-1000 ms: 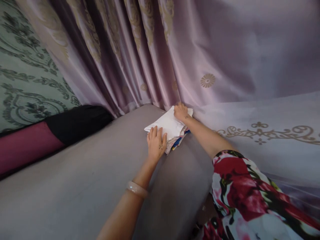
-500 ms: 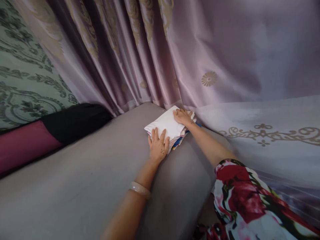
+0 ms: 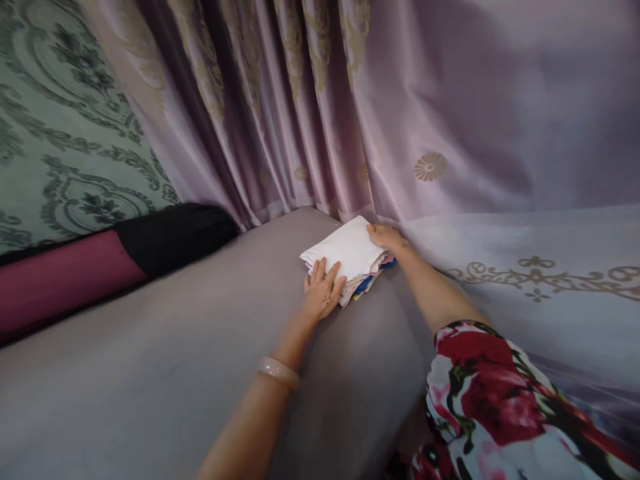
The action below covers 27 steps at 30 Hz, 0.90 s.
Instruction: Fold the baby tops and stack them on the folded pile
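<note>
Mauve curtain: satin, folds gathered on the left and spread flatter on the right, with gold motifs and a pale scrolled band at the lower right.
Grey mattress: smooth, its far corner against the curtain.
Patterned wall: green with dark scrolls, at the upper left.
Bolster: maroon with a black end, lying along the wall.
Floral sleeve: red, white and green, on the right arm.
Stack: lies on the mattress near its far corner; white top, uneven layers beneath showing pink, blue and yellow; I cannot tell cloth from paper.
Left hand: fingers spread, resting on the stack's near left edge.
Right hand: over the stack's right end; I cannot tell whether it grips.
Bracelet: pale band, on the left wrist.
Rosette: gold, on the curtain.
</note>
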Tool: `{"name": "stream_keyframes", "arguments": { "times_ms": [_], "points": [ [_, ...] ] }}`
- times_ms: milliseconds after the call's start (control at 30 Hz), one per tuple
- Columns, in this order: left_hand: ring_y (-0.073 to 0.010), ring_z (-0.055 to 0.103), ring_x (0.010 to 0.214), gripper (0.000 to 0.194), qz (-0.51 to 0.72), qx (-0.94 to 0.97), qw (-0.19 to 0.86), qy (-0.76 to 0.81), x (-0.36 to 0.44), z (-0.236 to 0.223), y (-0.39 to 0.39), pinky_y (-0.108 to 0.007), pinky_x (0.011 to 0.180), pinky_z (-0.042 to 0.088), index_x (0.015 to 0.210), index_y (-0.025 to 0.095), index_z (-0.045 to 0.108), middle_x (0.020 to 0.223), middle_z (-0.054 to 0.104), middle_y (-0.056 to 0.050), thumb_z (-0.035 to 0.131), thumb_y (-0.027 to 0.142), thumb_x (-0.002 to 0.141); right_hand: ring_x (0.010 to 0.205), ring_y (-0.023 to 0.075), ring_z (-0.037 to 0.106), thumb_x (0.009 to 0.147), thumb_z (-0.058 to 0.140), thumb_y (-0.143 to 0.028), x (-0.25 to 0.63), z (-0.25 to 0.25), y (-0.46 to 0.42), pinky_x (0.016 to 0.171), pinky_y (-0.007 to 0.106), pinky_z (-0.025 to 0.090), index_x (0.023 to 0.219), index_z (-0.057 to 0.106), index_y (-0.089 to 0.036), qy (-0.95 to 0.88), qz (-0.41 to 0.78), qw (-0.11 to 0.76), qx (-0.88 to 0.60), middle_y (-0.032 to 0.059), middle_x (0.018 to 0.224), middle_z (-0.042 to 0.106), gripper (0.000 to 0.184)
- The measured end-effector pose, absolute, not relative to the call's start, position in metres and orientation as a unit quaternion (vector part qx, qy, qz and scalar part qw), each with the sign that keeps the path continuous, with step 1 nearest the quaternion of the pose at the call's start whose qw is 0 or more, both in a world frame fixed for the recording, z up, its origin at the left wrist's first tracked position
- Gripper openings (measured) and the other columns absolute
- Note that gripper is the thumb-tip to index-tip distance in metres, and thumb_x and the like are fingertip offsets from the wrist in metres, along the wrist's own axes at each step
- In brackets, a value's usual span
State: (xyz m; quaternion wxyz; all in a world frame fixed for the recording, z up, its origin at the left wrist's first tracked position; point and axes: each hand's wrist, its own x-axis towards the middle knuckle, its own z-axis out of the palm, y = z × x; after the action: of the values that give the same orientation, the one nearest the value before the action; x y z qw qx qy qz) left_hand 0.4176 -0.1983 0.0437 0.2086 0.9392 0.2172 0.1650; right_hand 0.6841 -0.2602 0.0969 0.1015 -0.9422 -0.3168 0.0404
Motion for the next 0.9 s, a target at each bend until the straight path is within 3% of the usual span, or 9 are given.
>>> {"name": "stream_keyframes", "arguments": {
  "times_ms": [167, 367, 467, 633, 900],
  "points": [
    [-0.0245, 0.024, 0.146, 0.051, 0.156, 0.94, 0.194, 0.234, 0.374, 0.04, -0.166, -0.051, 0.114, 0.026, 0.146, 0.032, 0.038, 0.157, 0.029, -0.008, 0.027, 0.048, 0.098, 0.128, 0.0326, 0.048, 0.1, 0.016, -0.044, 0.675, 0.098, -0.272, 0.104, 0.05, 0.034, 0.135, 0.054, -0.017, -0.318, 0.031, 0.105, -0.942, 0.0179, 0.137, 0.054, 0.059],
    [-0.0262, 0.032, 0.142, 0.056, 0.118, 0.897, 0.125, 0.407, 0.268, 0.013, -0.1, -0.047, 0.114, 0.025, 0.144, 0.021, 0.039, 0.154, 0.035, -0.014, 0.027, 0.047, 0.096, 0.134, 0.0361, 0.037, 0.1, 0.018, -0.047, 0.635, 0.103, -0.256, 0.106, 0.06, 0.026, 0.137, 0.05, -0.013, -0.327, -0.063, 0.112, -0.936, 0.0227, 0.141, 0.047, 0.06],
    [-0.0284, 0.036, 0.139, 0.059, 0.09, 0.872, 0.093, 0.471, 0.212, 0.007, -0.076, -0.047, 0.114, 0.025, 0.144, 0.016, 0.04, 0.151, 0.038, -0.017, 0.026, 0.046, 0.095, 0.14, 0.0329, 0.027, 0.099, 0.019, -0.05, 0.604, 0.1, -0.241, 0.111, 0.061, 0.019, 0.142, 0.044, -0.02, -0.416, -0.036, 0.097, -0.904, 0.0173, 0.15, 0.038, 0.058],
    [-0.0278, 0.041, 0.135, 0.057, 0.088, 0.826, 0.047, 0.555, 0.129, 0.005, -0.052, -0.044, 0.109, 0.032, 0.138, 0.016, 0.046, 0.145, 0.045, -0.016, 0.027, 0.045, 0.093, 0.145, 0.0327, 0.014, 0.097, 0.02, -0.054, 0.565, 0.09, -0.223, 0.112, 0.064, 0.011, 0.147, 0.038, -0.024, -0.486, 0.019, 0.056, -0.872, 0.0127, 0.158, 0.022, 0.06],
    [-0.0299, 0.045, 0.13, 0.055, 0.086, 0.755, 0.013, 0.65, 0.058, 0.005, -0.045, -0.046, 0.107, 0.035, 0.137, 0.017, 0.048, 0.143, 0.046, -0.016, 0.025, 0.044, 0.094, 0.141, 0.035, 0.024, 0.098, 0.019, -0.055, 0.563, 0.072, -0.226, 0.106, 0.068, 0.018, 0.144, 0.042, -0.023, -0.484, -0.059, 0.039, -0.872, 0.0157, 0.154, 0.031, 0.061]
  ]
}}
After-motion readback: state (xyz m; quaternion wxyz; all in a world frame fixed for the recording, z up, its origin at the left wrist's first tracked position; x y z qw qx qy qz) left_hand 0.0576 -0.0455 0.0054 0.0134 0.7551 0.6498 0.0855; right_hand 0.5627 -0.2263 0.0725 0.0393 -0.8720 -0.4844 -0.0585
